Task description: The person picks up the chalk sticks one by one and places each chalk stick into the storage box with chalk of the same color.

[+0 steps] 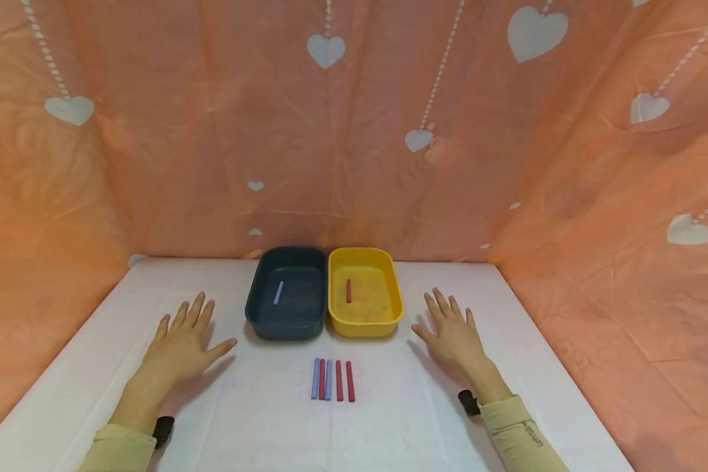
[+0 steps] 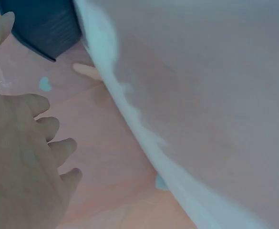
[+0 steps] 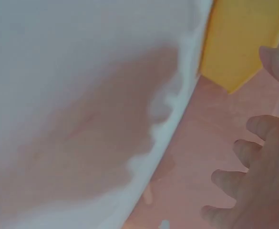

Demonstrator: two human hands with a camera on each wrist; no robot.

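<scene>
We see both hands lying flat on the white table [image 1: 259,426], palms down, fingers straight and spread, holding nothing. The left hand [image 1: 184,341] rests to the left of a dark blue tray [image 1: 258,308]; the right hand [image 1: 451,333] rests to the right of a yellow tray [image 1: 394,301]. The two trays stand side by side, touching, at the back of the table. One blue stick [image 1: 278,292] lies in the blue tray and one red stick [image 1: 349,290] in the yellow tray. Between the hands, just in front of the trays, we find a row of five sticks [image 1: 332,379] lying parallel: blue, red, blue, red, red from left to right. A peach cloth with white hearts [image 1: 354,131] walls the scene on three sides
</scene>
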